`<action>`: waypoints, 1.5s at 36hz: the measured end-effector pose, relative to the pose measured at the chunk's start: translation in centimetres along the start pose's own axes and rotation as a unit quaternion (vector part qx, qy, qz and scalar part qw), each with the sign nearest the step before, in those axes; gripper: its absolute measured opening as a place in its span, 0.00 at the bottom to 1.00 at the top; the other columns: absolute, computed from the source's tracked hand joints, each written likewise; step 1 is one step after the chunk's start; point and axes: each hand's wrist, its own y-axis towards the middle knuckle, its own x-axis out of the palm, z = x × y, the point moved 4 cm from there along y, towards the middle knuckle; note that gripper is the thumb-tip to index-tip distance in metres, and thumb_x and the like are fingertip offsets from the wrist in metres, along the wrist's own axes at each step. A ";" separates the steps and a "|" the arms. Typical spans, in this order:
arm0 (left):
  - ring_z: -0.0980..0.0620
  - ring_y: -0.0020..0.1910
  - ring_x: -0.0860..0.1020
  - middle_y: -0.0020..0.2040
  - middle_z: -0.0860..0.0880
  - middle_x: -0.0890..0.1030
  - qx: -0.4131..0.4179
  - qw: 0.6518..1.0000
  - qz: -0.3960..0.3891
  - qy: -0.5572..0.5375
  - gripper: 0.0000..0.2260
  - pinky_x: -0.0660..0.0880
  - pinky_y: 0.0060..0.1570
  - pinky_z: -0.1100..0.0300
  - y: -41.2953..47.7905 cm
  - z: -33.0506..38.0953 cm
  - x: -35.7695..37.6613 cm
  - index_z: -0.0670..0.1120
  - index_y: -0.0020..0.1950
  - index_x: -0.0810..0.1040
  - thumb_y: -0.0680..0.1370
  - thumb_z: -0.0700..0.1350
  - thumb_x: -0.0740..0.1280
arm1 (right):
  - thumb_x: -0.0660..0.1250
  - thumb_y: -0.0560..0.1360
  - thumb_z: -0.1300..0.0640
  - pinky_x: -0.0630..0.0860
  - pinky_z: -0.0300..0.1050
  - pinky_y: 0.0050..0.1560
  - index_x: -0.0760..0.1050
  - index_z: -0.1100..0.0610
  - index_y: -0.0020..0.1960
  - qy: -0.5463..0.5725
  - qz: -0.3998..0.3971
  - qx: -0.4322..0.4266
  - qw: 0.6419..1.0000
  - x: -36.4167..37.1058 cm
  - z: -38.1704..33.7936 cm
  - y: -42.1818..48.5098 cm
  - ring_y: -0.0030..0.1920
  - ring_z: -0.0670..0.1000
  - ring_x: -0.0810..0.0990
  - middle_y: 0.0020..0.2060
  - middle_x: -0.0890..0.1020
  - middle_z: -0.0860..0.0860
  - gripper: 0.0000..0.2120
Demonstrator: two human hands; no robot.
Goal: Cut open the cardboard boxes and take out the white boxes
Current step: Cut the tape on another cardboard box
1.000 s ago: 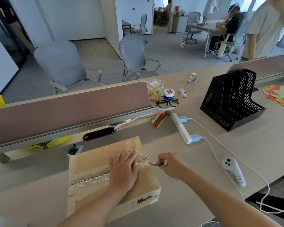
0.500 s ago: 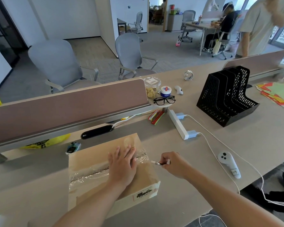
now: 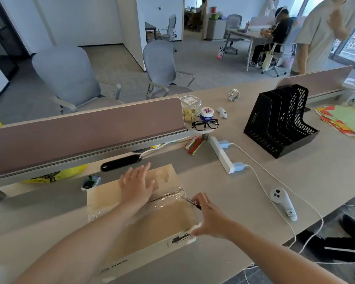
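The thin tool (image 3: 191, 201) is mostly concealed within the right hand (image 3: 209, 219); only its tip is seen. Part of the taped seam (image 3: 172, 195) of the cardboard box (image 3: 168, 224) is covered by the left hand (image 3: 136, 186). The print (image 3: 180, 238) on the box's near side is blurred.

My grey bench (image 3: 275, 181), cardboard box (image 3: 164, 224) before me, white power strip (image 3: 220, 153) and controller (image 3: 283, 203) to my right, black file rack (image 3: 279, 124) and coloured papers (image 3: 344, 121) beyond.
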 end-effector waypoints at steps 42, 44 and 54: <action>0.37 0.75 0.56 0.78 0.53 0.59 -0.044 0.986 -0.111 0.113 0.35 0.55 0.71 0.36 -1.1 -5.0 -3.6 0.67 0.74 0.60 0.69 0.75 0.60 | 0.63 0.74 0.53 0.73 0.44 0.49 0.76 0.46 0.46 0.098 0.206 0.147 0.962 2.6 -5.0 3.1 0.45 0.42 0.73 0.36 0.75 0.42 0.05; 0.37 0.75 0.57 0.80 0.56 0.52 -0.073 0.984 -0.124 0.102 0.37 0.54 0.73 0.39 -1.4 -6.6 -2.7 0.71 0.75 0.52 0.67 0.79 0.54 | 0.65 0.74 0.56 0.68 0.34 0.34 0.78 0.48 0.44 0.179 0.179 0.133 0.958 3.1 -5.2 3.1 0.33 0.40 0.71 0.31 0.74 0.43 0.04; 0.34 0.67 0.66 0.80 0.52 0.41 -0.230 0.964 -0.112 0.075 0.41 0.69 0.59 0.43 -7.7 -6.6 -1.6 0.63 0.78 0.44 0.68 0.79 0.45 | 0.66 0.74 0.60 0.65 0.34 0.30 0.80 0.52 0.45 0.177 0.149 0.098 0.968 1.1 -6.4 6.6 0.31 0.43 0.71 0.30 0.75 0.44 0.06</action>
